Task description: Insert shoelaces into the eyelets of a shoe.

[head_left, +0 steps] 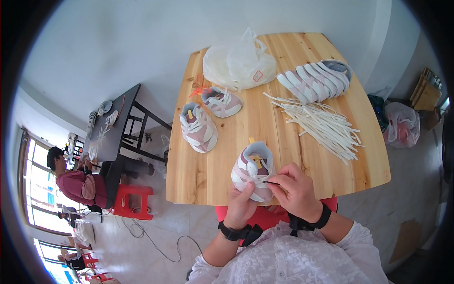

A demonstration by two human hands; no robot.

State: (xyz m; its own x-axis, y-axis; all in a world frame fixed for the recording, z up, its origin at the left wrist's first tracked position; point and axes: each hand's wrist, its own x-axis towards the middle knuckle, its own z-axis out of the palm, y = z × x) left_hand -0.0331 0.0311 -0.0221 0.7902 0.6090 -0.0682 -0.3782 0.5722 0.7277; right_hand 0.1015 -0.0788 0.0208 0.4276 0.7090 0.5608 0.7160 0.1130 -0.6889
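Observation:
Near the front edge of the wooden table, a pink and white sneaker (pixel 240 166) points its toe toward me. My left hand (pixel 240 204) is closed on the toe end, thumb on top near the lacing. My right hand (pixel 297 190) pinches a thin dark tool (pixel 270 182) at the right side of the lacing; the tool's tip is too small to make out. A yellow tab shows inside the shoe's opening. Farther left stand two more sneakers, one laced (pixel 198 128) and one with an orange tie (pixel 222 102). White laces (pixel 321 125) lie in a loose pile to the right.
The wooden table (pixel 279 123) bears a translucent plastic bag (pixel 241 61) at the back and a nested row of sneaker uppers (pixel 314 81) at the back right. On the left, a person (pixel 80 182) sits at a dark table (pixel 113 128) beside a red stool (pixel 132 201). Cables (pixel 161 255) cross the floor.

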